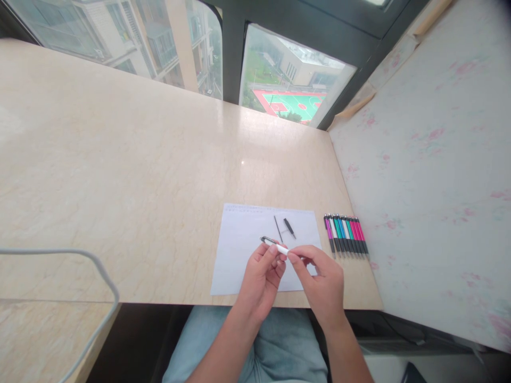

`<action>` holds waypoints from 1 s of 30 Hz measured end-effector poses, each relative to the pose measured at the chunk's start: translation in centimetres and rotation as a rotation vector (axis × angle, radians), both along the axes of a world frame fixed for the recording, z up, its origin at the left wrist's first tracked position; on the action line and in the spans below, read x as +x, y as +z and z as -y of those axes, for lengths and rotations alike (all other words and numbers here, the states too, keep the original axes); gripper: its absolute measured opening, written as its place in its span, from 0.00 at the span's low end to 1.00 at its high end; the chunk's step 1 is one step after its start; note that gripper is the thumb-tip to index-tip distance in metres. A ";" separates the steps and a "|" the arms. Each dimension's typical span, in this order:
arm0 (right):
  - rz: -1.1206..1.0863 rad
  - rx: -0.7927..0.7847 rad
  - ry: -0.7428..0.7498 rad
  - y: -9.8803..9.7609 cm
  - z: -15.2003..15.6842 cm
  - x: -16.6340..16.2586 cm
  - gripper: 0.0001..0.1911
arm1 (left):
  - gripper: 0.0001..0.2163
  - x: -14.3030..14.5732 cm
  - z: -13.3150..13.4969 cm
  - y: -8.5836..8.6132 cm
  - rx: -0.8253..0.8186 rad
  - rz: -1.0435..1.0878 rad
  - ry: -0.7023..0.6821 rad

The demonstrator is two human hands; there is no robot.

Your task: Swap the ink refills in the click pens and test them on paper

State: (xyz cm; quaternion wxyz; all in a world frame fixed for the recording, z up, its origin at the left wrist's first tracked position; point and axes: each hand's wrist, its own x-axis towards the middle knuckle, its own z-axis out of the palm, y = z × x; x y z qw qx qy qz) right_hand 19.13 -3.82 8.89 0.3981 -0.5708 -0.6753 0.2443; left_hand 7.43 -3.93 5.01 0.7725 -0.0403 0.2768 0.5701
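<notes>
A white pen barrel with a black clip end is held above the sheet of paper, tilted down to the right. My left hand is closed on the barrel, its thumb and fingers around the middle. My right hand pinches the barrel's right end between thumb and forefinger; whether a small part is also in that pinch is hidden. Just beyond the hands, a thin dark pen refill and a black pen grip section lie apart on the paper.
White paper with faint writing along its top lies on the marble-patterned tabletop. A row of several colored pens is at its right, near the papered wall. A grey cable crosses the left side.
</notes>
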 end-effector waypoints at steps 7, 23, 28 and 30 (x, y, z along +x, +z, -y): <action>-0.001 -0.023 -0.014 -0.1 -0.3 0.0 0.07 | 0.05 -0.5 -0.2 -0.2 0.024 -0.023 0.006; 0.643 -0.287 -0.152 -4.4 -2.8 -1.0 0.13 | 0.05 -2.1 -1.3 -0.9 0.011 -0.087 0.155; 0.708 -0.337 -0.166 -4.3 -3.2 -1.7 0.13 | 0.07 -2.0 -1.3 -1.2 -0.023 -0.093 0.157; 0.726 -0.349 -0.166 -4.2 -3.3 -1.9 0.13 | 0.08 -2.0 -1.3 -1.4 -0.032 -0.098 0.158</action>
